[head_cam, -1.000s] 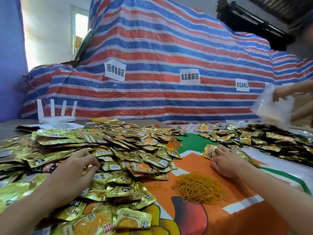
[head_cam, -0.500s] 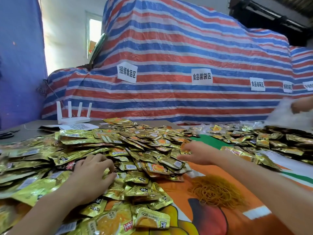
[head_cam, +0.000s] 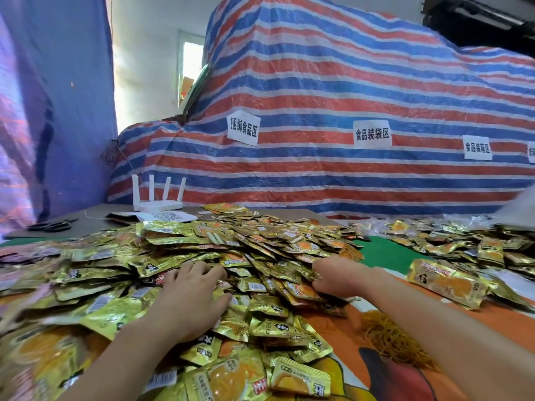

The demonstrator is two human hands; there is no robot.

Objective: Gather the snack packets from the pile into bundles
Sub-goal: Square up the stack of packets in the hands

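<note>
Snack packets (head_cam: 262, 244): shiny gold, lying flat, pointing every which way.
Left hand (head_cam: 191, 299): fingers (head_cam: 200, 268) are resting loosely on the pile.
Right hand (head_cam: 337, 277): fingers (head_cam: 320, 285) are curling around some packets.

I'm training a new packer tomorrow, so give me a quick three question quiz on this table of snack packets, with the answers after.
1. True or false: the rubber bands lie nearer the right hand than the left hand.
2. The left hand rests palm down on the pile of snack packets. What does the right hand do? A. curls its fingers into packets at the pile's edge B. hangs in the air C. picks up rubber bands
3. How many paper labels on the striped tarp show in full?
Key: 1 true; 2 A; 3 three (a fourth is cut off at the right edge).
</note>
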